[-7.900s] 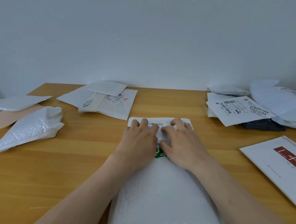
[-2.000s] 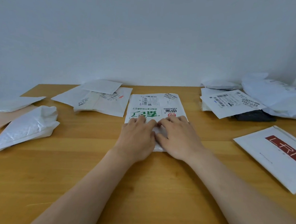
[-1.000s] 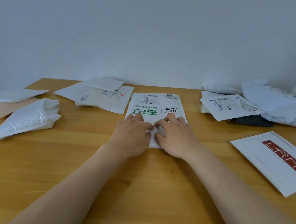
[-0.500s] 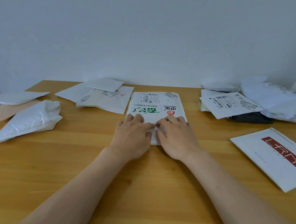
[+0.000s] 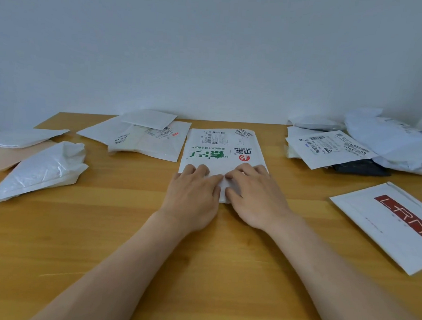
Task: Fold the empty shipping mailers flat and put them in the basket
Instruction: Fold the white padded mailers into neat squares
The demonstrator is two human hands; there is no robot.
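Mailer (image 5: 220, 148), white with green and red print, lies flat on the wooden surface (image 5: 127, 241), in the middle between the left and right edges and nearer the far edge than the near one. Its printed labels face up and read upside down from the head view. Both hands press on its near end. The left hand (image 5: 193, 195) lies palm down with fingers stretched out, covering the mailer's near left corner. The right hand (image 5: 252, 196) lies the same way on the near right corner. The index fingers almost meet, and a strip of the mailer's near edge shows between the hands.

Near the left edge lies a crumpled white bag (image 5: 40, 173), with a peach mailer (image 5: 9, 156) just beyond it. A flat stack of mailers (image 5: 145, 139) sits left of the pressed one, at the far edge. A heap of labelled bags (image 5: 328, 146) fills the far right corner. A red-logo mailer (image 5: 397, 223) lies by the right edge.
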